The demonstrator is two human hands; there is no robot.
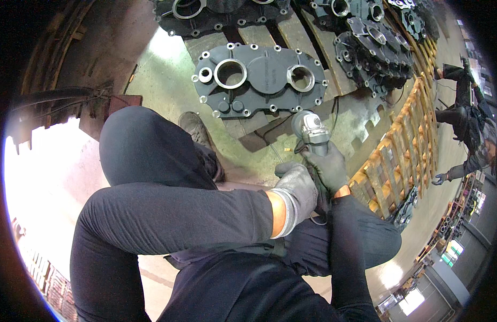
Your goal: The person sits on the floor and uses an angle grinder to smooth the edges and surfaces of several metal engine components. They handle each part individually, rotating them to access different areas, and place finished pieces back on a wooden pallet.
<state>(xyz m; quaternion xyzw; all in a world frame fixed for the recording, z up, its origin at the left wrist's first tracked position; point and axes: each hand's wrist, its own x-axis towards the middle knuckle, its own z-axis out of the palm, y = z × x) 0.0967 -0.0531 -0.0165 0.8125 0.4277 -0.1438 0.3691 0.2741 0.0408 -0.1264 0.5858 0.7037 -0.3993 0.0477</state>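
Observation:
My right hand (328, 167), in a grey glove, is closed round the body of an angle grinder (316, 135). The grinder's head points away from me, just short of the near right edge of a dark metal cover (267, 72). That cover has two large bright-rimmed holes and small bolt bosses along its rim. Beside the grinder, my gloved left hand (298, 185) is curled shut, and a thin cord or rod (277, 153) runs up from its thumb side. What lies inside its fingers is hidden.
More dark metal covers (219, 16) lie on wooden pallet boards (262, 36) at the far side. Others are stacked (373, 56) at far right. A wooden pallet (396, 147) stands at right, with another person (466, 115) beyond. My bent knee (146, 145) rises at left.

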